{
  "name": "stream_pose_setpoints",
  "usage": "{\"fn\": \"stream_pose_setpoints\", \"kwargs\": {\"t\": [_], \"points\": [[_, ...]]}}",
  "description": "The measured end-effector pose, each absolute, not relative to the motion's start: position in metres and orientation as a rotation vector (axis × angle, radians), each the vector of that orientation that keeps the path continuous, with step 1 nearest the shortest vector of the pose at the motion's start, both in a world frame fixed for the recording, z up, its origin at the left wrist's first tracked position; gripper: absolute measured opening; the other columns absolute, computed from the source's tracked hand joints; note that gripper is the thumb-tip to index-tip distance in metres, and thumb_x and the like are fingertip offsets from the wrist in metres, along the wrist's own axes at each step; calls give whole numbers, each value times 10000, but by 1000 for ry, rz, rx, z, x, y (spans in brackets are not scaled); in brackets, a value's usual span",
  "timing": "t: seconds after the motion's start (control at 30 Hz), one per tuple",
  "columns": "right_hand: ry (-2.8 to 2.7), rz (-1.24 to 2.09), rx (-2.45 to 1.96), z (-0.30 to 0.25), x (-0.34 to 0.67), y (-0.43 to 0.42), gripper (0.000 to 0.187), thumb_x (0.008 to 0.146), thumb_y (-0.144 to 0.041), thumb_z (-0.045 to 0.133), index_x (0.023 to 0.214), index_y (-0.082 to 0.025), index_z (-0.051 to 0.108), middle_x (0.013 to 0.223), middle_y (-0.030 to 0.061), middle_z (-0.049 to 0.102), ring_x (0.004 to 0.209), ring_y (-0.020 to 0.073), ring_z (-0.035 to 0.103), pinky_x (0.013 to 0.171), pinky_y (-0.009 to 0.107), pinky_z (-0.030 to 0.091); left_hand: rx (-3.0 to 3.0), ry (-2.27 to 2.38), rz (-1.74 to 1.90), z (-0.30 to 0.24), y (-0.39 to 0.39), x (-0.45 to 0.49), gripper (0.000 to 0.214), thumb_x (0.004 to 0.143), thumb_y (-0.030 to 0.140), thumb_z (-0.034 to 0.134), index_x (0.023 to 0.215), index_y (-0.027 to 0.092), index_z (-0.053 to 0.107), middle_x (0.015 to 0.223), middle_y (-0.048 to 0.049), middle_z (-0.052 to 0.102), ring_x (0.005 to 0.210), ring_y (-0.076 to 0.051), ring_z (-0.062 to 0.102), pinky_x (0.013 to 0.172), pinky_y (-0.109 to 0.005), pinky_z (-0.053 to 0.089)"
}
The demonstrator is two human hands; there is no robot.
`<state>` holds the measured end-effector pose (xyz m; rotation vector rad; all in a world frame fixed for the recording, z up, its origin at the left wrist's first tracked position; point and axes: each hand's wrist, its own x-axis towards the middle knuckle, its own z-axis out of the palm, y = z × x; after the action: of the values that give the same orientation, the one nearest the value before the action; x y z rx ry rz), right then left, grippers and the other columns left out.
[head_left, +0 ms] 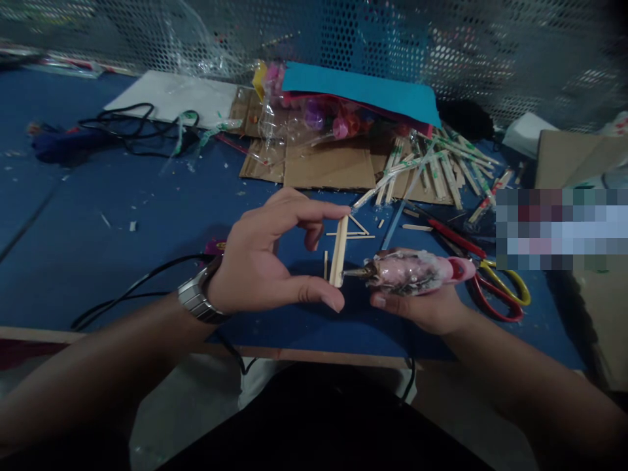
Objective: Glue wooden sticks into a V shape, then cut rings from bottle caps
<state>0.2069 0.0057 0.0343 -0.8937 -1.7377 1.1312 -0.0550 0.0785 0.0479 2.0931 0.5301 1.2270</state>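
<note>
Stick of pale wood [339, 252], apparently slim pieces laid side by side with a groove between them, is held up over the blue counter [191, 209] by the left hand [260, 261]. Its long axis runs away from the person's body, the far end leaning slightly to the right. The left fingers close on it end to end: the index fingertip [343, 211] presses the far end, and the thumb [318, 292] is at the near end. The middle of the stick is free between them, with no finger across it.

The right hand [434, 311] grips a pink glue gun [409, 271] from below, its fingers wrapped around the body and mostly hidden. The gun lies across the stick, pointing left, so the two long axes meet nearly at right angles. Its metal tip [357, 272] comes to the stick's right edge, much nearer the thumb end than the far end; whether it touches or is just beside it, I cannot tell.

Thin loose sticks [350, 237] lie on the counter near the held stick. Scissors [456, 237] lie right of the gun, and wrapped sticks [444, 173] are heaped farther back.
</note>
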Motion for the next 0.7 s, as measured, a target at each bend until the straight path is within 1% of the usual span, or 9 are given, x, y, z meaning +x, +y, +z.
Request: {"fn": "stream_pose_setpoints", "kwargs": {"t": [0.1, 0.2, 0.27, 0.43, 0.6, 0.7], "points": [[-1750, 1138, -877, 35, 207, 6, 235, 835, -119, 872, 1028, -241, 815, 1115, 28, 837, 1016, 207, 812, 939, 291, 674, 2087, 535, 1213, 48, 79, -55, 771, 704, 660, 929, 1348, 282, 734, 836, -45, 675, 804, -234, 626, 692, -406, 527], [-1754, 1146, -871, 38, 206, 8, 216, 839, -125, 865, 1015, -242, 815, 1114, 34, 842, 1023, 222, 813, 960, 316, 675, 2069, 521, 1226, 48, 80, -54, 766, 700, 675, 928, 1341, 300, 744, 823, -51, 679, 785, -246, 619, 671, -423, 521], [-1757, 1154, -876, 40, 205, 8, 196, 848, -144, 861, 1010, -245, 817, 1120, 37, 843, 1028, 227, 812, 969, 324, 674, 2079, 494, 1244, 48, 80, -54, 768, 703, 679, 927, 1340, 290, 744, 813, -55, 676, 772, -248, 615, 656, -434, 524], [-1743, 1161, -934, 40, 206, 7, 127, 856, -216, 867, 972, -228, 819, 1096, 55, 844, 989, 240, 816, 935, 342, 689, 2104, 539, 1216, 49, 79, -54, 717, 751, 682, 897, 1337, 306, 729, 808, -55, 662, 791, -250, 615, 665, -441, 535], [-1753, 1162, -906, 38, 207, 7, 202, 863, -187, 867, 1050, -250, 825, 1143, 44, 841, 1030, 233, 815, 966, 330, 678, 2112, 515, 1215, 52, 78, -54, 735, 724, 657, 924, 1321, 271, 739, 814, -40, 664, 787, -219, 614, 647, -392, 537], [-1740, 1161, -907, 37, 207, 6, 173, 870, -225, 871, 1035, -231, 820, 1131, 55, 841, 1023, 235, 815, 951, 334, 682, 2113, 518, 1216, 51, 79, -54, 713, 748, 666, 905, 1324, 281, 737, 805, -36, 664, 785, -219, 607, 660, -398, 540]]}}
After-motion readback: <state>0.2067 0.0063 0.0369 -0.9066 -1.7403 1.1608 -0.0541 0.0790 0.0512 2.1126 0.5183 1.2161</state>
